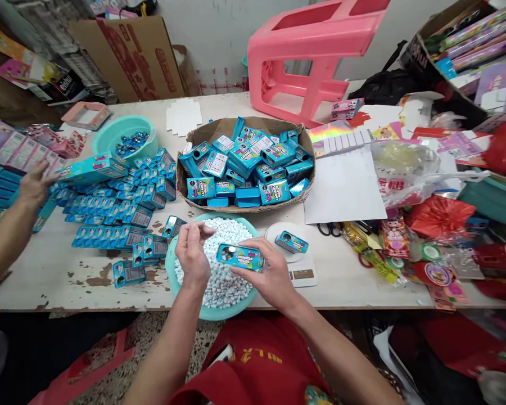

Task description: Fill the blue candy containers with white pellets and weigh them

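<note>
And there it was, the blue Caramelo Macizo box (pixel 238 257), gripped in my right hand (pixel 273 271) above the turquoise basin (pixel 225 315) of whitish pieces (pixel 227 295)! Just beside it hung my left hand (pixel 193 250), fingers curled, around what I couldn't tell. Another box (pixel 293 242) sat on the white scale (pixel 297 262); behind, similar boxes (pixel 244 158) filled a cardboard carton (pixel 236 210) on the surface (pixel 341 264). Far left, a co-worker's hand (pixel 34 184)!

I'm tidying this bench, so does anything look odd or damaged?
A pink stool is up on the tabletop, at the back, an odd place for a seat. Brown patches toward the left look like worn-off coating.
</note>
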A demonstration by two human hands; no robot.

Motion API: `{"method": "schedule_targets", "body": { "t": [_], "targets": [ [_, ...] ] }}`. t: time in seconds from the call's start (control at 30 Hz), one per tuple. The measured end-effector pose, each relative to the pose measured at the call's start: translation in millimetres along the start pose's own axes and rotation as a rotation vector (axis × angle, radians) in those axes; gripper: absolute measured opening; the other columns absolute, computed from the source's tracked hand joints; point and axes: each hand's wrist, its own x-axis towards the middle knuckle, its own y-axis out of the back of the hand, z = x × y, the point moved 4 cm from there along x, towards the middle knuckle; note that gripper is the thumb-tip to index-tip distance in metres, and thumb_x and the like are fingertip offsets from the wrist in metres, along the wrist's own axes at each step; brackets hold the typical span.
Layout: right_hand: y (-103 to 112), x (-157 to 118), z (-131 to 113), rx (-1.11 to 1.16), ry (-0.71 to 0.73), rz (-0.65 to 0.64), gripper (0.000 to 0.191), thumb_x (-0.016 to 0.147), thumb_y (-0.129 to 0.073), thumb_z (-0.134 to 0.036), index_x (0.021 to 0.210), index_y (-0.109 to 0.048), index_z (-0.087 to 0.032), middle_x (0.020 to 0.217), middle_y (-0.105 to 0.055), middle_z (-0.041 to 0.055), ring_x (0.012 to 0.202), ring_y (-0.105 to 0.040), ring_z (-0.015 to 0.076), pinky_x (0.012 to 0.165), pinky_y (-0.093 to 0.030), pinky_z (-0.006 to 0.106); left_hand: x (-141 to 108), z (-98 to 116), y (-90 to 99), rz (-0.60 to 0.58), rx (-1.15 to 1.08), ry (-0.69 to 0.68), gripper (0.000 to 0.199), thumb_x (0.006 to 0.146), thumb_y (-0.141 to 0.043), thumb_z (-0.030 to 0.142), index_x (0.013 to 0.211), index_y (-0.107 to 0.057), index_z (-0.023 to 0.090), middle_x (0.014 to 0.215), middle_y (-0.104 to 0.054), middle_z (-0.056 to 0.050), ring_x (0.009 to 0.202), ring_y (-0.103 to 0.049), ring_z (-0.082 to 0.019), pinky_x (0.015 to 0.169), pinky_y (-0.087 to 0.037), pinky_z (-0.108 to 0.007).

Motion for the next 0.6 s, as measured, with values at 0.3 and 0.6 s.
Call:
{"method": "schedule_targets", "body": {
  "t": [0.3, 0.6],
  "targets": [
    [27, -14, 13, -0.038, -0.038, 0.061, 0.033, 0.072, -0.076, -0.031, 0.101, -0.062, -0.024, 0.098, -0.063, 0.0045, 0.091, -0.06, 0.0208, 0.08, -0.05, 0.034, -23, -73, -11.8, -0.643, 1.22, -0.191, 0.035, 0.085, -0.049, 0.039, 0.116, -0.058, 0.025, 0.117, -0.056, -0.011, 0.108, -0.048, -0.03, 0.088, -0.037, -0.044],
    [26, -18, 23, -0.161, -0.101, 0.029, 0.031, 0.073, -0.075, -0.03, 0.1, -0.061, -0.022, 0.093, -0.061, 0.0036, 0.088, -0.059, 0.0204, 0.076, -0.048, 0.032, -10, -90, -4.7, -0.416, 1.11, -0.163, 0.022, 0.087, -0.045, 0.036, 0.085, -0.06, 0.019, 0.08, -0.062, -0.007, 0.079, -0.056, -0.021, 0.067, -0.038, -0.028]
  ]
}}
